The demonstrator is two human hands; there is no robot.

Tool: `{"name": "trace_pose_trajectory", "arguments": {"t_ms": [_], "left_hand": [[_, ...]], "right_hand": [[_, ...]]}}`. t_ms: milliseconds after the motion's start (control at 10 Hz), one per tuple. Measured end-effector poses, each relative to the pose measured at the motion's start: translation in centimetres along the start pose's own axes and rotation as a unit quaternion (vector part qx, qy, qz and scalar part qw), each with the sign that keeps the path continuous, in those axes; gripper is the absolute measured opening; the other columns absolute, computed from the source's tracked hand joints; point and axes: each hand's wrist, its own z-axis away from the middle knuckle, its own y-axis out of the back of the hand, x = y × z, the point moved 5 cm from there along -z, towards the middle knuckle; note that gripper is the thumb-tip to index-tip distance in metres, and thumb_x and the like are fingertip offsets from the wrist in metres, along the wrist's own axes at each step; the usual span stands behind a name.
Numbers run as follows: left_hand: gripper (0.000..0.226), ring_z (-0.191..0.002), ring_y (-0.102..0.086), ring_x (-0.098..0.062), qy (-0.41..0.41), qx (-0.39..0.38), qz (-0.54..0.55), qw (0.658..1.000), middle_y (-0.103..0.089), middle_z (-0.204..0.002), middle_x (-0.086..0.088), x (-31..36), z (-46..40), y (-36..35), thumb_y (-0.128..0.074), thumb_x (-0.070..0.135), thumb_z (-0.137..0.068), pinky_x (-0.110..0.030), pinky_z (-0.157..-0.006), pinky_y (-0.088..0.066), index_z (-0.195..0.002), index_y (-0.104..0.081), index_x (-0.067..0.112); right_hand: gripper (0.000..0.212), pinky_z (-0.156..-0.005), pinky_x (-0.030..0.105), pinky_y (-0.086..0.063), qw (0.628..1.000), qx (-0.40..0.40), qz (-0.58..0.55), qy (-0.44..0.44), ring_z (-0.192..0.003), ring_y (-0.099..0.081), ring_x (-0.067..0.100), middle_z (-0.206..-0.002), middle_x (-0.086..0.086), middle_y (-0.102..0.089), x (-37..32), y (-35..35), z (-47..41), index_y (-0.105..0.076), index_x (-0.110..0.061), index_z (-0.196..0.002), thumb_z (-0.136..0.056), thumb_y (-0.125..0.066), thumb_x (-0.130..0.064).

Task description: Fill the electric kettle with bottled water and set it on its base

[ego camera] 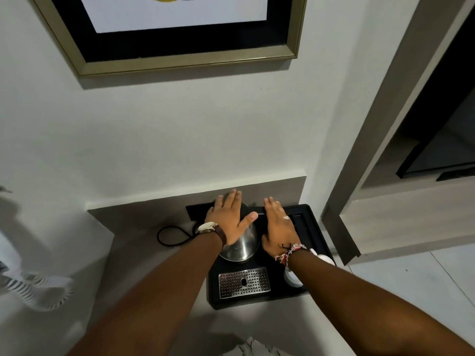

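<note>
A steel electric kettle (240,246) stands on a black tray (314,227) on a grey counter, its top hidden under my hands. My left hand (231,219), with a wristwatch, lies flat and open over the kettle's top, fingers spread toward the wall. My right hand (279,224), with a bead bracelet, lies flat beside it over the kettle's right side, where the handle cannot be made out. Neither hand grips anything. No water bottle shows.
A perforated metal drip grate (244,282) sits at the tray's front. White cups (293,277) stand under my right forearm. A black cord (172,236) loops left of the tray. A white coiled phone cord (38,291) lies far left. The wall rises just behind.
</note>
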Motion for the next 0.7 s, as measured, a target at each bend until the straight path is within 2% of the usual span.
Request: {"name": "trace_pose_trajectory", "arguments": {"t_ms": [200,400,600,700], "left_hand": [[0.113,-0.154,0.000,-0.036,0.007,0.020,-0.016,1.000,0.005,-0.170,0.004,-0.2,-0.3,-0.5,0.008,0.095,-0.073,-0.058,-0.120,-0.022,-0.161,0.008,0.024],[0.113,-0.155,0.002,-0.032,0.011,0.012,-0.004,1.000,0.009,-0.170,0.004,-0.1,0.6,0.3,0.006,0.097,-0.071,-0.057,-0.120,-0.015,-0.160,0.011,0.028],[0.118,-0.155,-0.005,-0.032,0.002,0.024,-0.021,0.999,0.004,-0.171,0.000,-1.4,4.8,4.8,0.003,0.098,-0.070,-0.054,-0.122,-0.013,-0.162,0.000,0.024],[0.121,-0.155,-0.004,-0.034,0.001,0.060,-0.048,0.997,0.005,-0.171,-0.001,-2.4,7.4,8.7,0.005,0.098,-0.067,-0.054,-0.123,-0.013,-0.162,0.001,0.023]], "right_hand": [[0.104,-0.128,0.046,-0.014,0.995,-0.019,0.096,0.002,-0.160,0.001,0.032,-0.173,0.013,0.004,-0.1,-0.2,-0.6,0.003,-0.009,-0.162,-0.081,-0.062,-0.017],[0.109,-0.128,0.053,-0.011,0.991,-0.057,0.120,-0.027,-0.160,0.005,0.034,-0.173,0.009,0.008,-0.6,0.1,-0.6,0.011,-0.012,-0.161,-0.082,-0.064,-0.021],[0.100,-0.128,0.054,-0.008,0.992,-0.055,0.111,-0.026,-0.160,-0.002,0.036,-0.173,0.011,-0.001,-3.9,3.9,-0.2,-0.002,-0.014,-0.162,-0.083,-0.063,-0.023],[0.095,-0.129,0.053,-0.010,0.994,-0.032,0.107,0.006,-0.160,-0.005,0.036,-0.173,0.012,-0.006,-7.4,6.9,-0.2,-0.008,-0.015,-0.162,-0.086,-0.064,-0.027]]}}
